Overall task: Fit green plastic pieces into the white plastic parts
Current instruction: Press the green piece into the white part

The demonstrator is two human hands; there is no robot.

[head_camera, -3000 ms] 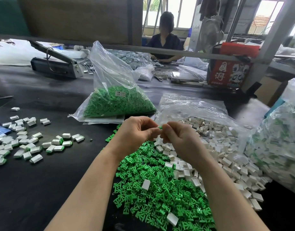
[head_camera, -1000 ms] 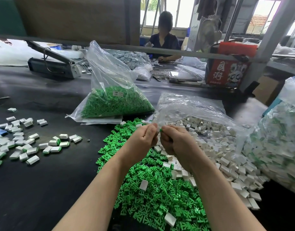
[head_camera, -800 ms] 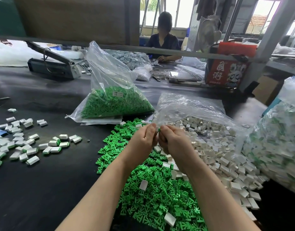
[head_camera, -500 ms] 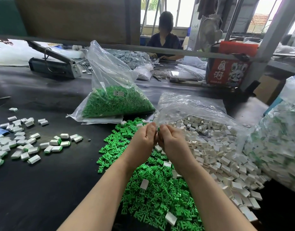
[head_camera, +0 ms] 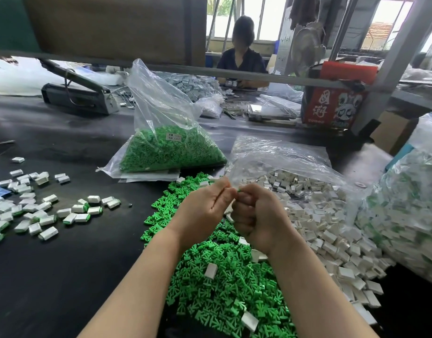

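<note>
My left hand (head_camera: 205,211) and my right hand (head_camera: 256,215) meet fingertip to fingertip above the loose heap of green plastic pieces (head_camera: 222,284). The right hand is curled into a fist, and a green piece (head_camera: 239,190) pokes out at its thumb. My left hand's thumb and fingers pinch a small part that they almost wholly hide, probably a white one. The heap of white plastic parts (head_camera: 320,220) spills out just right of my hands.
Assembled white-and-green parts (head_camera: 39,213) lie scattered at the left. A clear bag of green pieces (head_camera: 171,152) stands behind the heap, and another full bag (head_camera: 405,215) sits at the right. A person (head_camera: 241,59) works across the black table (head_camera: 63,276).
Both hands have stayed pressed together over the green heap, drifting slightly. The right hand has curled tighter into a fist.
</note>
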